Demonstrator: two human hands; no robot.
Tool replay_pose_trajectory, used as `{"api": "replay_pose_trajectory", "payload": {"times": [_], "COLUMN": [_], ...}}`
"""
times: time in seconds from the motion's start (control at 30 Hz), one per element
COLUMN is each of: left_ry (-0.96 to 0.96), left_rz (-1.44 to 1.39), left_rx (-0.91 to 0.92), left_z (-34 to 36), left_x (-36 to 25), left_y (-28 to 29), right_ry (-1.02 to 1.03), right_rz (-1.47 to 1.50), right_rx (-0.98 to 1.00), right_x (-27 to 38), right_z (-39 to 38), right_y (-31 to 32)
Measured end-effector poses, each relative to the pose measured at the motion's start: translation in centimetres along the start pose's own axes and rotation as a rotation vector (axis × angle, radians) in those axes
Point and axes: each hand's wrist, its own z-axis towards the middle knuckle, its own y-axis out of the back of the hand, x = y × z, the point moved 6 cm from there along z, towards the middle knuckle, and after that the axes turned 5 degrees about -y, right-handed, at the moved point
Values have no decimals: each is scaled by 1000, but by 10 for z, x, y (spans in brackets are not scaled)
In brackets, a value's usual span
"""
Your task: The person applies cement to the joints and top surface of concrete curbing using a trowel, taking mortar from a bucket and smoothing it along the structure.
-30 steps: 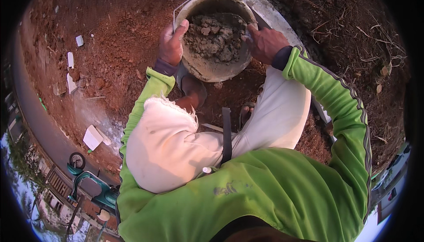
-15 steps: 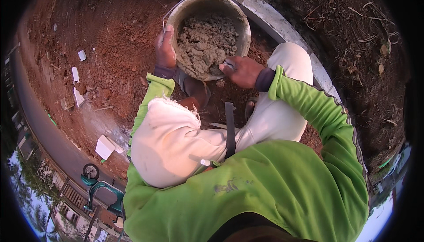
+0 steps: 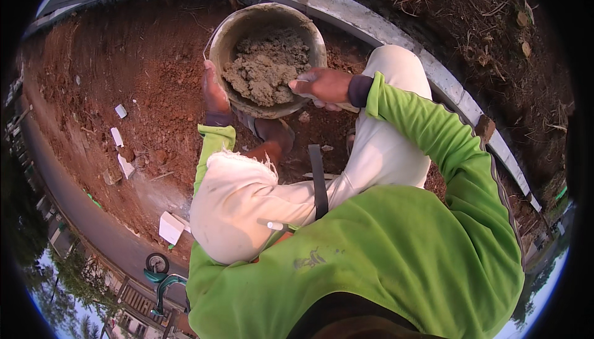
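Note:
A round bucket (image 3: pixel 318 45) with a mortar-smeared rim stands in front of me, tipped toward me. Wet grey-brown mortar (image 3: pixel 266 67) lies lumpy and heaped inside it. My left hand (image 3: pixel 215 94) grips the bucket's left side, thumb up near the thin wire handle (image 3: pixel 208 45); its other fingers are mostly hidden. Over the right rim, my right hand (image 3: pixel 325 85) is closed in a fist, thumb forward above the mortar. It appears to hold a trowel, with a pale bit of its handle (image 3: pixel 349 108) showing behind the fist and the blade out of sight.
A concrete kerb (image 3: pixel 371 30) curves behind the bucket and down the right. Reddish soil (image 3: pixel 154 85) spreads leftward with broken white tile pieces (image 3: pixel 171 227). My foot (image 3: pixel 275 135) is close below the bucket. A road (image 3: pixel 80 200) and a green motorbike (image 3: pixel 162 286) are farther left.
My right fist has moved from the lower right rim farther in over the mortar, and the mortar's heap has changed shape. My left hand stays on the bucket's side. The whole view has shifted slightly.

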Motion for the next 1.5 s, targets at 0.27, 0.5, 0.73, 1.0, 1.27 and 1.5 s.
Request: {"api": "replay_pose_trajectory", "payload": {"times": [0.27, 0.5, 0.73, 1.0, 1.27, 1.5], "left_ry": [102, 149, 196, 134, 230, 214], "left_rz": [95, 80, 52, 171, 22, 165], "left_rx": [0, -57, 1, 44, -4, 29], "left_z": [6, -6, 6, 4, 8, 9], "left_x": [9, -1, 8, 2, 11, -1], "left_y": [19, -7, 13, 29, 12, 10], "right_ry": [107, 182, -34, -144, -473, -473], "right_rz": [-64, 107, -861, -977, -628, -618], "right_rx": [-77, -366, -1209, -1383, -1216, -1267], "right_x": [14, -73, -208, -266, -361, -366], "right_z": [-67, -185, -337, -327, -279, -307], "right_y": [54, 130, 199, 190, 117, 149]}}
